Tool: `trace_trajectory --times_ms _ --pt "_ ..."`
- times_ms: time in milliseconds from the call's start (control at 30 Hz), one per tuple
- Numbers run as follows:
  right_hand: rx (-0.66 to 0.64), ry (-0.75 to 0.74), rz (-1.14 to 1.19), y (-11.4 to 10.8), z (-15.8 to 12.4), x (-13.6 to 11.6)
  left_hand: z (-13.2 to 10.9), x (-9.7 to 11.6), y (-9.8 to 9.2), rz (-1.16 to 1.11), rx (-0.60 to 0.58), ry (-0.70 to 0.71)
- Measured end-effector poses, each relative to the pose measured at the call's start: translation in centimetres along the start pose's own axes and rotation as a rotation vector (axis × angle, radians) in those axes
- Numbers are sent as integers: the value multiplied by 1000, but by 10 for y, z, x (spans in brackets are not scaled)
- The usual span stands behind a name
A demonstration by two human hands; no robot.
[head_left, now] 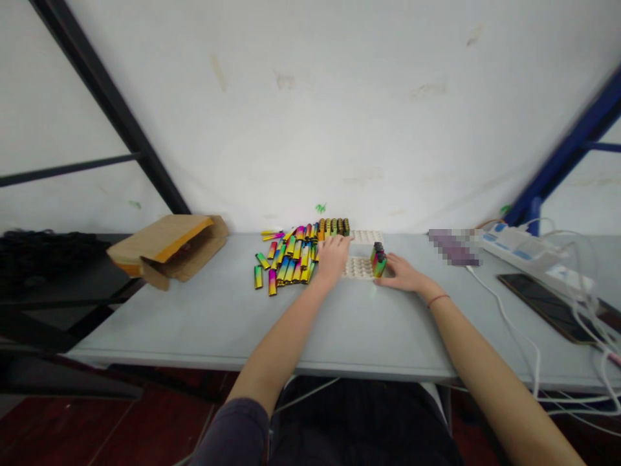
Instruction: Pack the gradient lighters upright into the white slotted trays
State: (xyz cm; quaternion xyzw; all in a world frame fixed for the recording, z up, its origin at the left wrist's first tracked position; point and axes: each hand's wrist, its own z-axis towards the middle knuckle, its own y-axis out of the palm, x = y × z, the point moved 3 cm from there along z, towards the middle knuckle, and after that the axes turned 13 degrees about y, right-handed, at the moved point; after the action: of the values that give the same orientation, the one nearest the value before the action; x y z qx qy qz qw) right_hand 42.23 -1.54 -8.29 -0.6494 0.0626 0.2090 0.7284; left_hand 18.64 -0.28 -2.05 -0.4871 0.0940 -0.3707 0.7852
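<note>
Beside the tray's right end, my right hand (405, 275) has its thumb and fingers closed around a short row of upright lighters (379, 262), rainbow-coloured with dark tops. The row stands on the right end of a white tray with small hollows (358, 267). My left hand (334, 257) is at the right edge of a pile of shiny rainbow lighters (290, 257), its fingers extended and partly spread. Its fingertips lie by a standing block of lighters (334, 226) and are partly hidden. A second white hollowed tray (367, 237) lies behind.
An open brown cardboard box (165, 244) lies on the left of the grey table (233, 323). To the right are a dark phone (543, 304), a purple blurred-out object (455, 248), a white power strip (524, 249) and tangled white cables. A white wall (310, 116) borders the back.
</note>
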Motion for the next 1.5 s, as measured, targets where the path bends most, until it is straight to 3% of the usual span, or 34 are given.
trace_trajectory --times_ms 100,200,333,633,733,833,1000,1233,1500 --pt "-18 -15 5 -2 0 -2 -5 -25 -4 188 -96 -162" --pt "-26 -30 2 -3 -1 -3 -8 -35 -3 245 -147 -187" --pt "-16 -6 -4 -3 0 0 -6 -28 0 239 -174 -150" --pt "-10 2 7 2 1 5 -8 -25 -1 222 -202 -226" --pt "-10 -7 2 2 1 6 -6 -23 0 176 -157 -247" --pt "-18 -5 2 1 1 5 -1 -22 1 8 -8 -277" --pt "-13 -11 1 1 1 4 6 -26 8 -465 266 -339" --pt "-8 19 -32 4 2 4 7 -26 22 -1045 301 -557" --pt "-12 12 -40 5 3 6 8 -19 13 -1366 313 -657"
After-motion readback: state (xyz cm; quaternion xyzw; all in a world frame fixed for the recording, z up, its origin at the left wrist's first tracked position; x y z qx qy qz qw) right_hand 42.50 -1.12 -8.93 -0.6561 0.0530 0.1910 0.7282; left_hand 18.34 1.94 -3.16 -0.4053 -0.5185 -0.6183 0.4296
